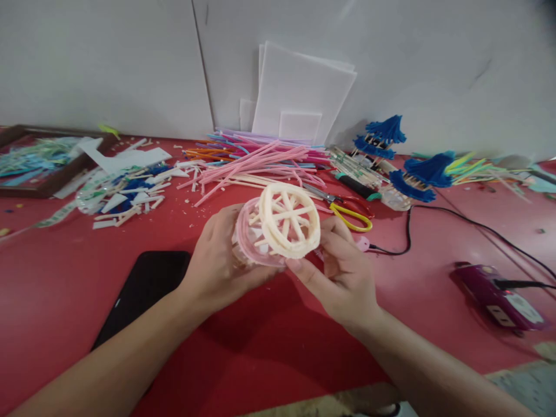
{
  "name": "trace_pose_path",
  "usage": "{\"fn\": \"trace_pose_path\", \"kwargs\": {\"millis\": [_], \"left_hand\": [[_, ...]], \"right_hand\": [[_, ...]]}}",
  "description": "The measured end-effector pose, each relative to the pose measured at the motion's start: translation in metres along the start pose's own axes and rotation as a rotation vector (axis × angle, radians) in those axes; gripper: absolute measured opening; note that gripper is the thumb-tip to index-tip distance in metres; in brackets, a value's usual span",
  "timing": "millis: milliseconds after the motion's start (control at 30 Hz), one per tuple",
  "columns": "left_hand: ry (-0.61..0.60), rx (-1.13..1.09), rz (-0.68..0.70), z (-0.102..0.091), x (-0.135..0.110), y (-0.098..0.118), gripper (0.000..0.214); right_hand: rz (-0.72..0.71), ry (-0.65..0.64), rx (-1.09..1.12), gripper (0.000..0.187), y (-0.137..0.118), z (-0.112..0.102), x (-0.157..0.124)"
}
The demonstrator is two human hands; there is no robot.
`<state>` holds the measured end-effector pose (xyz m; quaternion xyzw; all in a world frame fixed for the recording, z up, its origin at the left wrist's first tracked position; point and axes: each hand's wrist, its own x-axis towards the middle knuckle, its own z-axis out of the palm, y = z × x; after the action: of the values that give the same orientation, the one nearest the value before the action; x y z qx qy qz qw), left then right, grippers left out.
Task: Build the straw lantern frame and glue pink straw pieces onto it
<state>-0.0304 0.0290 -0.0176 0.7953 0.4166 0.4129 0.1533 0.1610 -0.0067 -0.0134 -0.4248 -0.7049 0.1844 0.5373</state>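
Note:
Between my two hands is a small round craft model (290, 219). Its cream ring has crossed spokes inside, and short cream posts join it to a pink band (245, 236) on a clear base. My left hand (219, 255) is wrapped round the base from the left, with the thumb along the underside. On the right, my right hand (343, 269) pinches the rim of the ring, its thumb at the lower edge and its fingers curled behind. The model tilts toward me above the red table. Part of the base is hidden by my left fingers.
Pink pipe cleaners (260, 162) lie in a heap at the back, near yellow-and-red-handled scissors (347, 211). Blue-roofed models (423, 174) stand at the right, beyond a purple power strip (499, 295). A black phone (145, 289) lies left; scraps (130, 191) are behind it.

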Motion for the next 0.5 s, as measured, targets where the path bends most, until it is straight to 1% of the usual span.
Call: {"fn": "trace_pose_path", "kwargs": {"millis": [133,300,400,500], "left_hand": [[-0.001,0.011,0.031,0.0003,-0.0012,-0.0009,0.071],[0.005,-0.038,-0.016,0.0033,-0.0013,-0.0025,0.076],[0.007,-0.063,-0.031,0.0038,-0.0010,-0.0020,0.075],[0.010,-0.066,-0.030,0.0027,-0.0007,-0.0007,0.074]], "right_hand": [[0.016,-0.025,0.055,0.010,0.0021,0.0021,-0.0023],[0.076,-0.008,0.137,0.012,0.0043,0.0007,-0.0009],[0.082,0.037,0.099,0.012,0.0033,-0.0017,0.0006],[0.043,0.069,0.014,0.009,0.0025,-0.0041,0.0011]]}}
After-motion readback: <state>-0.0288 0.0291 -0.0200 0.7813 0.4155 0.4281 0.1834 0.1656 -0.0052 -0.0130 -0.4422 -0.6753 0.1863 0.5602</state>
